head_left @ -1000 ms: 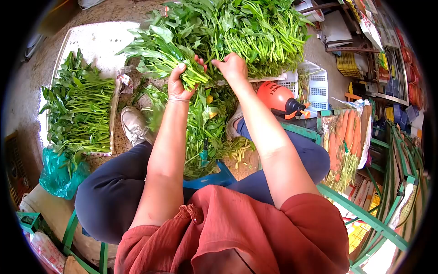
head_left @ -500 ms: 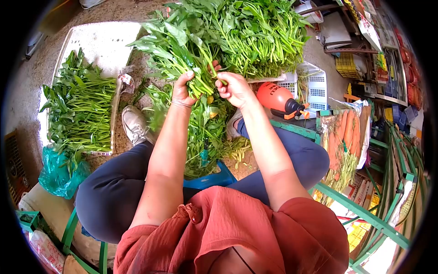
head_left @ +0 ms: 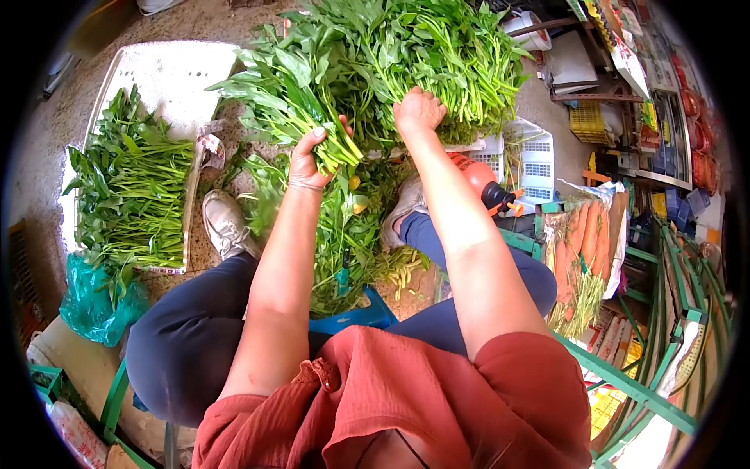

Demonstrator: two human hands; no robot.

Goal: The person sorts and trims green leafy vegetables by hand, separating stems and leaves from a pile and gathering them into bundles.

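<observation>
My left hand (head_left: 309, 159) is closed around the stem ends of a bunch of water spinach (head_left: 301, 98), with its leaves pointing up and away from me. My right hand (head_left: 419, 111) is on the near edge of a big heap of water spinach (head_left: 469, 59), its fingers curled in among the stems; the fingertips are partly hidden. Below my hands, between my feet, more loose greens (head_left: 332, 230) lie with a few yellowed leaves and trimmed stem bits.
At the left, a white tray (head_left: 168, 66) bears neatly laid water spinach (head_left: 144, 187), beside a teal plastic bag (head_left: 98, 301). To the right are a red spray bottle (head_left: 473, 176), a white crate (head_left: 539, 156), bagged carrots (head_left: 590, 234) and a green metal frame (head_left: 625, 379).
My right hand has left the bunch and moved up and right onto the heap. My left hand keeps hold of its bunch in nearly the same place.
</observation>
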